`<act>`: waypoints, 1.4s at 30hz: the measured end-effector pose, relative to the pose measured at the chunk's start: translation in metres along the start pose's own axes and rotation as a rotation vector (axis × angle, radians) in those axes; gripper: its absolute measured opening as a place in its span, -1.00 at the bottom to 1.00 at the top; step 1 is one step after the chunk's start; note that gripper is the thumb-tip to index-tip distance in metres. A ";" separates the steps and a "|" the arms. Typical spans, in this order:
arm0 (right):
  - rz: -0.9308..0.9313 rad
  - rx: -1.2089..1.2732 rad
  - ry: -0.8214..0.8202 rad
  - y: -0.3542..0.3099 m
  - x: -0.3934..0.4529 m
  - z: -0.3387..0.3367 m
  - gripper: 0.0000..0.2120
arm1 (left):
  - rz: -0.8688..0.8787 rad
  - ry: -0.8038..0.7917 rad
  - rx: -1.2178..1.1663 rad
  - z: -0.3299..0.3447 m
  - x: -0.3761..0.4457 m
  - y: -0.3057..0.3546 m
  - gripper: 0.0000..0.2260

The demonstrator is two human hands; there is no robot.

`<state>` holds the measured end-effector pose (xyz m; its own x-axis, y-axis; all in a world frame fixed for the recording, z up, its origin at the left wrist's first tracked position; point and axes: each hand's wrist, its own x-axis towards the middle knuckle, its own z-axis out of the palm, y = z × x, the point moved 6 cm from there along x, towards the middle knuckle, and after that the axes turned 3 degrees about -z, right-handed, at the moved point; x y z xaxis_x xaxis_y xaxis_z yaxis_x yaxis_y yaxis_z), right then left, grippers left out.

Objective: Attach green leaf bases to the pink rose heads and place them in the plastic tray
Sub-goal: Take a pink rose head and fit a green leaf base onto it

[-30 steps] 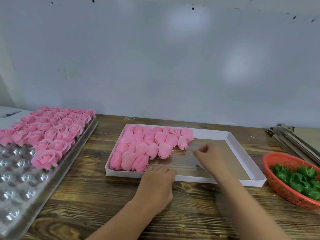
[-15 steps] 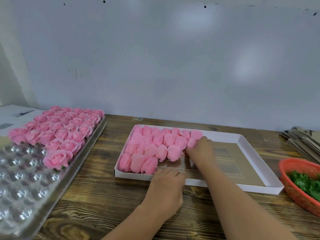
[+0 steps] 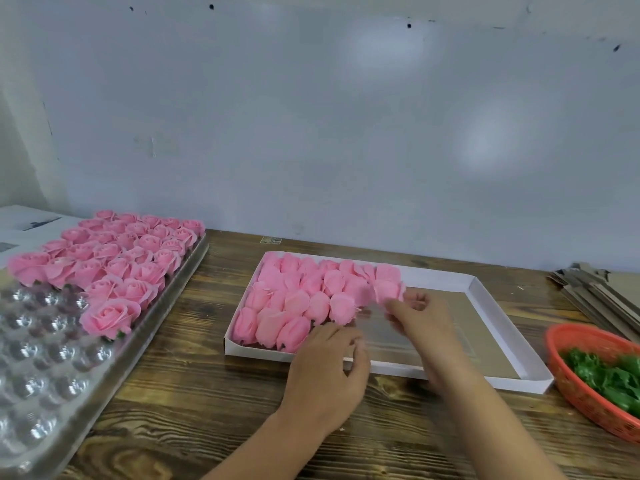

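A white shallow box (image 3: 502,379) in the middle holds several bare pink rose heads (image 3: 298,299) packed in its left half. My right hand (image 3: 420,318) pinches one pink rose head (image 3: 388,289) at the right end of that pile. With its fingers loosely curled and holding nothing, my left hand (image 3: 329,372) rests on the box's near rim. On the left, a clear plastic tray (image 3: 38,368) with round cups carries several finished roses (image 3: 114,261) at its far end. Green leaf bases (image 3: 609,375) lie in an orange basket (image 3: 585,403) at the right.
A stack of flat cardboard sheets (image 3: 595,292) lies at the back right. A pale wall stands close behind the wooden table (image 3: 194,403). Papers (image 3: 24,226) lie at the far left behind the tray.
My right hand reached left to the rose pile and now pinches a rose head, lifting it slightly. My left hand stayed at the box's near rim. The view shifted left.
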<state>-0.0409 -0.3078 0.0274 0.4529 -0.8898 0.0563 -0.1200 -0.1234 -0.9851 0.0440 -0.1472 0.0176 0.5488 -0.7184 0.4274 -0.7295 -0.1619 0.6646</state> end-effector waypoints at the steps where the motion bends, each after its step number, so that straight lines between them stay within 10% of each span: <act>1: 0.056 0.193 -0.086 0.001 -0.010 0.004 -0.80 | -0.063 -0.002 -0.062 -0.001 0.001 -0.002 -0.72; 6: 0.248 0.766 -0.412 0.000 -0.058 0.024 -0.73 | -0.279 -0.106 -0.354 -0.001 0.004 -0.007 -0.51; 17: 0.251 0.868 -0.778 -0.009 -0.095 0.051 -0.39 | -0.223 -0.293 -0.797 -0.006 0.000 0.007 -0.55; 30: 0.278 0.738 -0.775 0.004 -0.101 0.063 -0.61 | -0.405 -0.221 -0.868 -0.015 -0.003 0.011 -0.37; 42: 0.366 0.685 -0.766 0.001 -0.106 0.066 -0.82 | -0.362 -0.205 -0.866 -0.014 -0.001 0.004 -0.62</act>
<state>-0.0307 -0.1844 0.0100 0.9486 -0.2832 -0.1413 0.0501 0.5753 -0.8164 0.0462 -0.1377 0.0290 0.5398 -0.8405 0.0469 0.0701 0.1003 0.9925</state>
